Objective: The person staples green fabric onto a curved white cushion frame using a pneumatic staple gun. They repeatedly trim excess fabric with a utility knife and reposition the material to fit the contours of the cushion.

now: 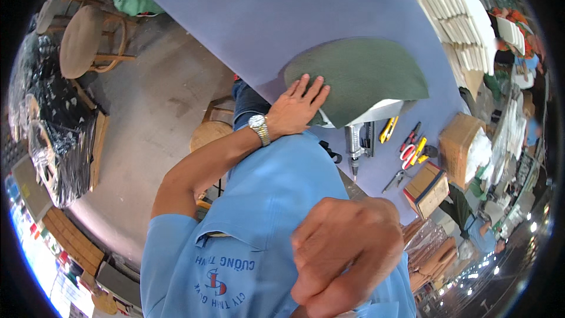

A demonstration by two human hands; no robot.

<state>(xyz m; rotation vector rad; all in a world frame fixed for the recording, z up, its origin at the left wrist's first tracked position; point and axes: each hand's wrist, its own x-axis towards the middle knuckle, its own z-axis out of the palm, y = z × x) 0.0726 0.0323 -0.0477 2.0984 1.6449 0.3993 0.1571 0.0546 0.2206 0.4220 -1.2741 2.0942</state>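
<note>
My left hand [297, 109], a watch at its wrist, lies flat with fingers spread on the left edge of a dark green cloth piece [365, 73]. That rounded piece covers a white pad or panel [382, 111], whose pale side shows at the near edge. Both rest on the blue-grey tabletop [265, 17]. High before my chest, close to the camera, my right hand [347, 256] is closed with its fingers curled in. Whatever it may hold is hidden. A silver air tool [354, 141] lies just below the pad.
To the right lie a yellow cutter [388, 130], red-handled scissors [407, 153], pliers [393, 181], a small brown box [428, 189] and a larger carton [461, 141]. White stacked pads [450, 9] stand beyond the table's right edge. A round stool [209, 135] is at left; people are far right.
</note>
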